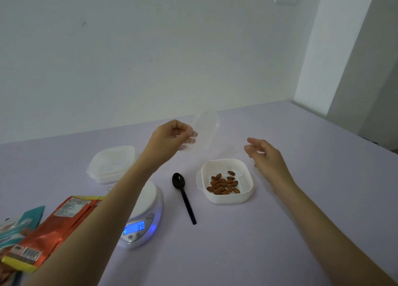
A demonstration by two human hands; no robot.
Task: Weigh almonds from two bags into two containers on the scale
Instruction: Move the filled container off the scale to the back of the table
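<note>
My left hand [172,138] pinches the edge of a clear plastic lid [207,130] and holds it tilted in the air behind the open white container [245,196]. That container sits on the table and holds several almonds [223,183]. Just right of it hovers my right hand [266,156], fingers relaxed, holding nothing. The white scale [146,201] stands under my left forearm, its plate bare and its blue display lit. A second white container [112,164] with its lid on sits at the back left. An orange almond bag [49,229] and a teal bag [19,227] lie at the left.
A black plastic spoon [183,194] lies between the scale and the open container. The pale lilac table [280,242] meets a white wall at the back, and a wall corner stands at the far right.
</note>
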